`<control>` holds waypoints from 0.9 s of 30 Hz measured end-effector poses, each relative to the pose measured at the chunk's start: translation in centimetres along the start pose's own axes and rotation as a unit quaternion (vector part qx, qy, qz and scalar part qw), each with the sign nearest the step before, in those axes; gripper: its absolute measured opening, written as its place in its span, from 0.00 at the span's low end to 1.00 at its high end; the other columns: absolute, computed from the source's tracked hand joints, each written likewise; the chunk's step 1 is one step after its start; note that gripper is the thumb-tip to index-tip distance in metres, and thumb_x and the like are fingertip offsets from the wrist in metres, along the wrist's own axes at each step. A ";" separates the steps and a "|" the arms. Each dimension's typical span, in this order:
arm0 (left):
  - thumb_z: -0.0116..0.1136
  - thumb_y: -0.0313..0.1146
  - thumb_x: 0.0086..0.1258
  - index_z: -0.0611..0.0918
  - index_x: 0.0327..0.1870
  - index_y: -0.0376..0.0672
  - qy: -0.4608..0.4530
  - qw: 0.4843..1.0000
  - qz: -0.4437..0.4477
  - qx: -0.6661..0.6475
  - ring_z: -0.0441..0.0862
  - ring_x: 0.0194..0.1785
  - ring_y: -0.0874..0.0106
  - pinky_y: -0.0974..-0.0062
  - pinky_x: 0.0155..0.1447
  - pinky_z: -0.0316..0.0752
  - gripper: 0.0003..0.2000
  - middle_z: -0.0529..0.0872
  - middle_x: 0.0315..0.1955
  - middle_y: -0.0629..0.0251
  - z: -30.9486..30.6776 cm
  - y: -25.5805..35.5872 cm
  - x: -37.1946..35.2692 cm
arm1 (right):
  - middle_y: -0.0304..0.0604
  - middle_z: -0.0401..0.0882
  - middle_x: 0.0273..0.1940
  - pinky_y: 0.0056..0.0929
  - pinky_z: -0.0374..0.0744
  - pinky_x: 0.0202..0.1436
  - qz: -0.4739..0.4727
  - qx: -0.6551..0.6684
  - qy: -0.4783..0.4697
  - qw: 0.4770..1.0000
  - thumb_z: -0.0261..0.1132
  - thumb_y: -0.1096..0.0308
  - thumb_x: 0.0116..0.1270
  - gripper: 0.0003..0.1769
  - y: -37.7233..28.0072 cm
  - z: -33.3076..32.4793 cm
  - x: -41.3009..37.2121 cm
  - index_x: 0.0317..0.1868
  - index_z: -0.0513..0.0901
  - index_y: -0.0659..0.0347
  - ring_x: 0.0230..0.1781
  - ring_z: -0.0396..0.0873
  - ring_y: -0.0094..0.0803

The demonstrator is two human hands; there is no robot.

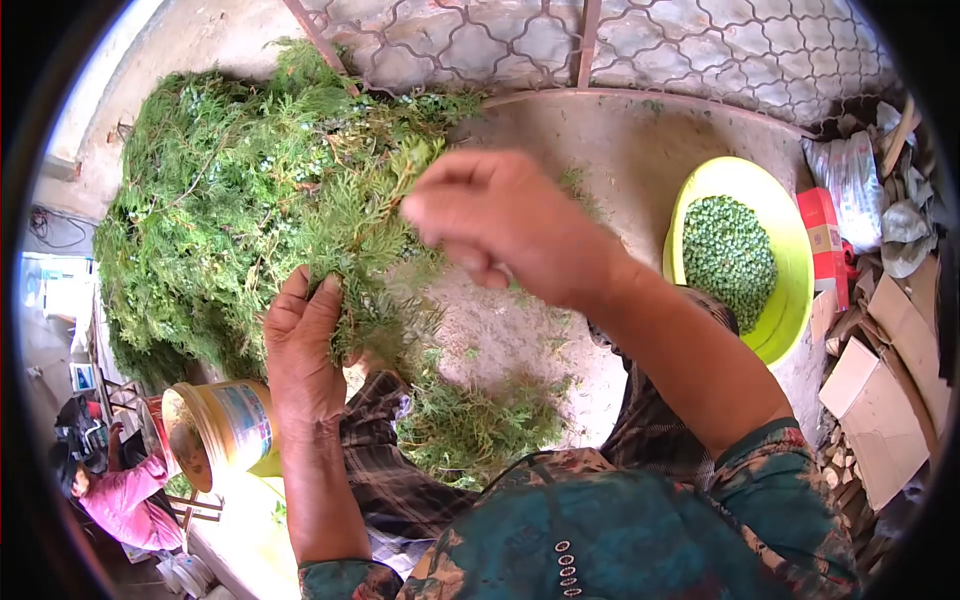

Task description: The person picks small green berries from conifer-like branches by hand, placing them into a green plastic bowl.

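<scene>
My left hand (305,335) is closed round the stem end of a leafy evergreen sprig (375,240) with flat, scaly, cypress-like foliage. The sprig stands up and leans right, over the floor in front of me. My right hand (500,220) is at the sprig's upper right side, its fingers curled in a pinch and slightly blurred. What lies between those fingertips, if anything, is hidden. A large heap of cut evergreen branches (210,220) with small pale green cones rises behind and left of my left hand. On the right, a yellow-green basin (795,290) holds many small green cones (728,255).
Loose sprigs (480,425) lie on the floor between my legs. A yellow bucket (235,430) lies at the left, near a person in a pink top (130,505). A metal lattice (680,50) borders the back. Flattened cardboard (880,430) and a red box (825,245) are at right.
</scene>
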State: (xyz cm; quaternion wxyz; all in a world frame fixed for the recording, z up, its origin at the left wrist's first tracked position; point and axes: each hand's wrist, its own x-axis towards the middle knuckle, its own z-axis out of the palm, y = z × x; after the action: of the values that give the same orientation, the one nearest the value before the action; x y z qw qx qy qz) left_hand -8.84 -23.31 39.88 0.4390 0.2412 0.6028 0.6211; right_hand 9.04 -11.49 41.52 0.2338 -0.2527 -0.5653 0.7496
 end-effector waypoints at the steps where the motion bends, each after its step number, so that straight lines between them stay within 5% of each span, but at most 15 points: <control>1: 0.52 0.27 0.68 0.76 0.46 0.42 0.002 1.000 -0.001 -0.002 0.72 0.19 0.83 0.88 0.17 0.61 0.08 0.81 0.26 0.71 0.3 0.2 -0.2 | 0.32 0.71 0.21 0.20 0.67 0.20 -0.013 -0.021 -0.003 1.000 0.64 0.58 0.62 0.15 1.0 0.7 0.4 0.36 0.77 0.63 0.24 0.68 0.14; 3: 0.52 0.26 0.68 0.76 0.43 0.37 -0.068 0.997 0.033 -0.004 0.75 0.30 0.84 0.87 0.32 0.70 0.06 0.82 0.32 0.70 1.0 0.6 -0.6 | 0.34 0.71 0.20 0.22 0.68 0.21 -0.060 -0.048 0.016 0.997 0.64 0.58 0.59 0.16 2.7 2.1 1.4 0.32 0.78 0.66 0.22 0.68 0.17; 7: 0.51 0.26 0.68 0.76 0.43 0.37 -0.061 0.989 0.091 0.099 0.73 0.33 0.87 0.88 0.37 0.69 0.06 0.81 0.32 0.72 0.8 -0.5 -0.7 | 0.34 0.74 0.23 0.22 0.68 0.27 -0.071 -0.092 0.008 0.993 0.65 0.61 0.57 0.15 2.7 2.9 1.6 0.32 0.78 0.69 0.24 0.68 0.18; 12: 0.53 0.25 0.67 0.78 0.42 0.37 -0.076 0.996 0.045 -0.005 0.76 0.31 0.84 0.87 0.34 0.71 0.06 0.82 0.32 0.70 1.1 0.1 -1.1 | 0.31 0.72 0.24 0.19 0.66 0.24 -0.085 -0.124 -0.039 0.988 0.61 0.65 0.61 0.10 3.3 2.2 2.0 0.35 0.78 0.64 0.23 0.66 0.14; 14: 0.54 0.25 0.66 0.78 0.42 0.38 -0.092 0.993 -0.007 -0.070 0.77 0.30 0.82 0.86 0.34 0.72 0.06 0.82 0.32 0.69 0.8 0.4 -1.0 | 0.31 0.68 0.22 0.20 0.61 0.17 0.060 0.150 -0.113 0.980 0.56 0.65 0.62 0.08 2.6 1.6 1.3 0.33 0.75 0.61 0.16 0.62 0.15; 16: 0.55 0.24 0.65 0.78 0.43 0.38 -0.035 0.992 -0.046 -0.113 0.79 0.31 0.79 0.83 0.37 0.75 0.07 0.83 0.32 0.67 0.4 0.6 -0.9 | 0.31 0.66 0.21 0.18 0.55 0.12 0.018 0.202 -0.104 0.974 0.54 0.64 0.63 0.07 2.0 1.5 1.0 0.32 0.72 0.59 0.12 0.56 0.15; 18: 0.54 0.24 0.65 0.79 0.44 0.38 -0.082 0.987 -0.040 -0.130 0.80 0.33 0.78 0.81 0.40 0.76 0.07 0.84 0.34 0.67 -0.1 0.3 -0.8 | 0.32 0.68 0.23 0.16 0.54 0.12 0.054 0.352 -0.084 0.931 0.53 0.64 0.63 0.09 1.5 1.1 1.0 0.33 0.72 0.60 0.12 0.57 0.14; 21: 0.54 0.26 0.67 0.76 0.46 0.42 -0.021 0.997 0.002 -0.074 0.78 0.30 0.79 0.85 0.27 0.71 0.08 0.82 0.34 0.68 1.2 0.1 -1.1 | 0.31 0.68 0.21 0.14 0.54 0.12 0.050 0.272 -0.072 0.958 0.57 0.62 0.64 0.09 2.2 1.4 1.1 0.33 0.73 0.60 0.12 0.57 0.13; 23: 0.53 0.27 0.68 0.76 0.48 0.40 -0.054 0.995 0.081 -0.033 0.77 0.38 0.79 0.83 0.41 0.72 0.09 0.82 0.37 0.69 1.3 -0.4 -1.1 | 0.29 0.67 0.19 0.14 0.54 0.13 0.083 0.186 -0.045 0.978 0.63 0.63 0.62 0.11 3.1 1.9 1.3 0.34 0.74 0.61 0.13 0.58 0.12; 27: 0.52 0.27 0.68 0.76 0.49 0.39 -0.069 0.990 0.121 -0.011 0.75 0.44 0.80 0.82 0.50 0.68 0.10 0.81 0.40 0.68 1.0 -0.8 -1.3 | 0.28 0.67 0.21 0.15 0.56 0.15 0.100 0.151 -0.062 0.982 0.64 0.64 0.61 0.11 3.2 3.1 0.9 0.37 0.77 0.63 0.15 0.59 0.12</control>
State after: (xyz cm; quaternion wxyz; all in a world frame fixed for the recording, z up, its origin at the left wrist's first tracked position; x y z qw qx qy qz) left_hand -7.19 -23.94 39.54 0.4042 0.3499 0.5308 0.6576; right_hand 6.13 -13.94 39.01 0.1575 -0.2226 -0.4311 0.8601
